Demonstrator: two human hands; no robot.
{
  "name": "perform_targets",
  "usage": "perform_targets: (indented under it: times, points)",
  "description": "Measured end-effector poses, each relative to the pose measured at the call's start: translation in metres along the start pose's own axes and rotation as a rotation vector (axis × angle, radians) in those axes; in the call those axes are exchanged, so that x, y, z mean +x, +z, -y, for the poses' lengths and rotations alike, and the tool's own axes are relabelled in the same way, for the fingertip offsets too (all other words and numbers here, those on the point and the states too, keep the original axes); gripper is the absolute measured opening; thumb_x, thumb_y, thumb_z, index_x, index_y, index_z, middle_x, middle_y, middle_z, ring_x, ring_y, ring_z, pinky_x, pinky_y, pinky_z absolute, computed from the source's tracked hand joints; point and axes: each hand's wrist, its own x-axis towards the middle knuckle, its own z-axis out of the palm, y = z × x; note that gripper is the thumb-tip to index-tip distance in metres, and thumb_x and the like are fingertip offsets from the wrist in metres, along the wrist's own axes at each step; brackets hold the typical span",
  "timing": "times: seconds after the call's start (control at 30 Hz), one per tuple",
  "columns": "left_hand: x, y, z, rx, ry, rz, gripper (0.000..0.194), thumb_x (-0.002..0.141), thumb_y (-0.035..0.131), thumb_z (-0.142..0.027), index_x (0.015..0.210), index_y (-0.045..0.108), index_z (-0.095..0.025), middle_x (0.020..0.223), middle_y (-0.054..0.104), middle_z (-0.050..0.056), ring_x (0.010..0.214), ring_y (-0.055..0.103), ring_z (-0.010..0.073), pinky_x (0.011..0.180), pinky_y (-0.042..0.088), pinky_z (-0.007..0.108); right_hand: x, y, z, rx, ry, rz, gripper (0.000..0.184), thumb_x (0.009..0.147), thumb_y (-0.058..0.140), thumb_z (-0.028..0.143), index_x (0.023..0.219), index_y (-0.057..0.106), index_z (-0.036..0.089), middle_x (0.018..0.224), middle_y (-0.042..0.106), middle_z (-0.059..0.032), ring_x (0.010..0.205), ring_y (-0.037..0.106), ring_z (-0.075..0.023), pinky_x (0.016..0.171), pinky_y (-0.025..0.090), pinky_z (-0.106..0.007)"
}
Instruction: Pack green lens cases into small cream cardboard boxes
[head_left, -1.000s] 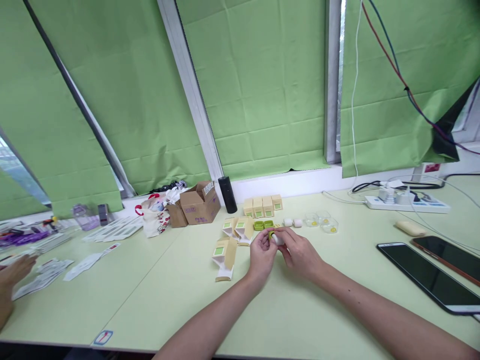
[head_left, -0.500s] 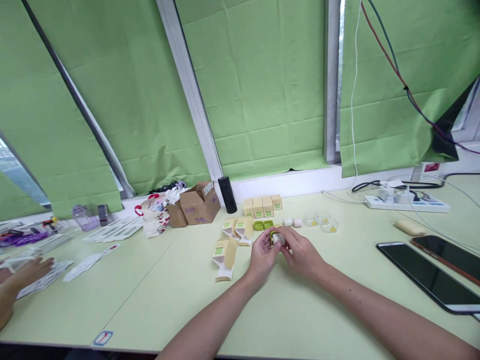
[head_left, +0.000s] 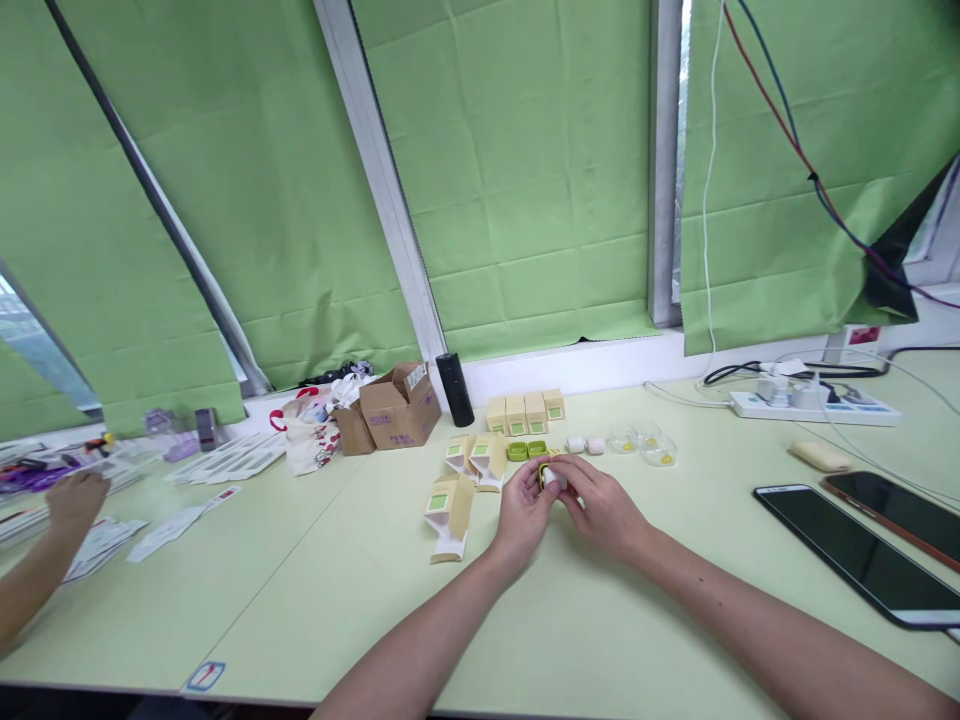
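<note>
1. We place the green-and-white piece between the fingertips of both hands, in front of the wearer. It appears raised off the table, though we cannot tell by how much.
2. Key relation: the green end faces the left hand, the white end the right hand. We judge the long axis to run across from one hand to the other; fingers hide part of it, so its exact tilt is uncertain.
3. Left hand: curled, fingers around the green end, thumb against the white part. Right hand: narrow pinch at the white end, fingertips touching it. Both are about equally near; we can name neither as closer.
4. Just beyond the left hand's fingertips we note two green square pieces, side by side. Just beyond the right hand's fingers lie two white rounded pieces; to their right, clear cups with yellow spots inside.
5. Left of the left hand, apart from it, stand three opened cartons. Farther out, ahead of both hands, we see a row of small closed boxes.
6. Well apart, far left of the left hand: a co-worker's hand.
</note>
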Motion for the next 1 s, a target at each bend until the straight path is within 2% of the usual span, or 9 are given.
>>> perform_targets:
  times: [0.7, 0.9, 1.0]
  points:
    - [0.0012, 0.0008, 0.0000, -0.011, -0.009, -0.025, 0.047, 0.079, 0.087, -0.034, 0.119, 0.072, -0.015, 0.126, 0.074, 0.017, 0.125, 0.068, 0.0311, 0.111, 0.052, 0.048, 0.0009, 0.0017, -0.0010, -0.027, -0.014, -0.023, 0.041, 0.098, 0.049, 0.009, 0.137, 0.058, 0.020, 0.133, 0.070, -0.0145, 0.117, 0.072, -0.0268, 0.090, 0.066, -0.040]
    - [0.0023, -0.0005, 0.0017, -0.020, -0.032, -0.014, 0.053, 0.077, 0.089, -0.036, 0.122, 0.072, -0.014, 0.129, 0.073, 0.018, 0.126, 0.068, 0.0318, 0.113, 0.052, 0.049, -0.0003, -0.0029, 0.0027, 0.037, 0.033, 0.037, 0.051, 0.094, 0.051, 0.007, 0.143, 0.050, 0.021, 0.139, 0.065, -0.0148, 0.125, 0.067, -0.0290, 0.097, 0.063, -0.046]
    - [0.0042, -0.0032, 0.0040, -0.051, -0.052, -0.013, 0.058, 0.075, 0.091, -0.040, 0.123, 0.071, -0.014, 0.128, 0.074, 0.019, 0.123, 0.069, 0.0326, 0.110, 0.054, 0.049, -0.0001, -0.0041, 0.0048, 0.100, 0.076, 0.063, 0.059, 0.090, 0.051, 0.004, 0.146, 0.045, 0.022, 0.137, 0.064, -0.0151, 0.118, 0.068, -0.0283, 0.092, 0.064, -0.045]
